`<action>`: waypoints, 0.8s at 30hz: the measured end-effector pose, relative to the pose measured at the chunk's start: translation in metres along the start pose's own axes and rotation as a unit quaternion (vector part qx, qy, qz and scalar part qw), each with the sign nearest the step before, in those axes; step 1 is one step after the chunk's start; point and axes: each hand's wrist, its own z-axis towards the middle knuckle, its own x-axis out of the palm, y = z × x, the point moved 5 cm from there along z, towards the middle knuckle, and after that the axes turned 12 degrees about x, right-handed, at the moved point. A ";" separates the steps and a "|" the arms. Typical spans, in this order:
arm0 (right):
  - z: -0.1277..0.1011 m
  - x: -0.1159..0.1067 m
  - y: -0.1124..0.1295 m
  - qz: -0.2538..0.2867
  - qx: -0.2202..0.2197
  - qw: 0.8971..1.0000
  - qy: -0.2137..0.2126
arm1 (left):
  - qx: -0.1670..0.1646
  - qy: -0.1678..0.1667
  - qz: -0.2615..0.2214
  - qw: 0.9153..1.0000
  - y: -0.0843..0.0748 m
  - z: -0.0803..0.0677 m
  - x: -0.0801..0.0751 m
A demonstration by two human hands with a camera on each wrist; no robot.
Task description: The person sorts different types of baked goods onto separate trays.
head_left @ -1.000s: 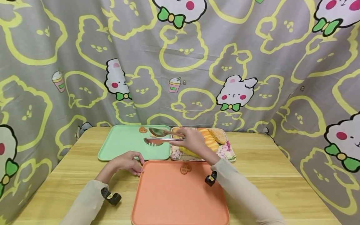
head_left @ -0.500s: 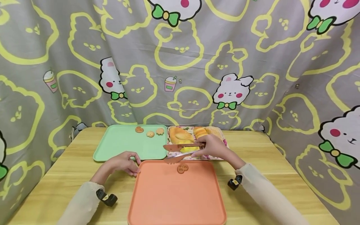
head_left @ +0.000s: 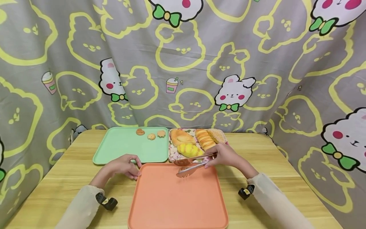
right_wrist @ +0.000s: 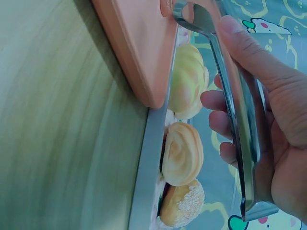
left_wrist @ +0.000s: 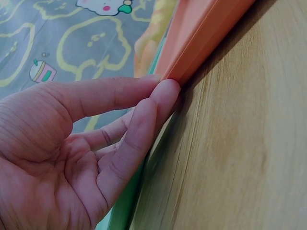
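My left hand pinches the far-left corner of the orange tray between thumb and finger; the left wrist view shows the grip at the rim. My right hand holds metal tongs, thumb on one arm and fingers around the other. Their two ends are spread apart over the tray's far edge, at a brown pretzel-shaped cookie lying there. In the head view the tongs partly cover that cookie.
Behind on the left, a green tray bears three small cookies. Beside it, a floral tray holds a yellow bread, a tan bun, a striped loaf and a crumb-topped bun. A patterned curtain hangs behind.
The tongs in my right hand have moved from over the green tray, right and toward me, to the orange tray's cookie. My left hand has stayed at the tray corner.
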 end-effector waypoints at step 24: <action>-0.003 0.006 0.001 -0.025 0.006 0.999 -0.025 | -0.004 0.002 -0.003 1.000 0.003 0.002 -0.002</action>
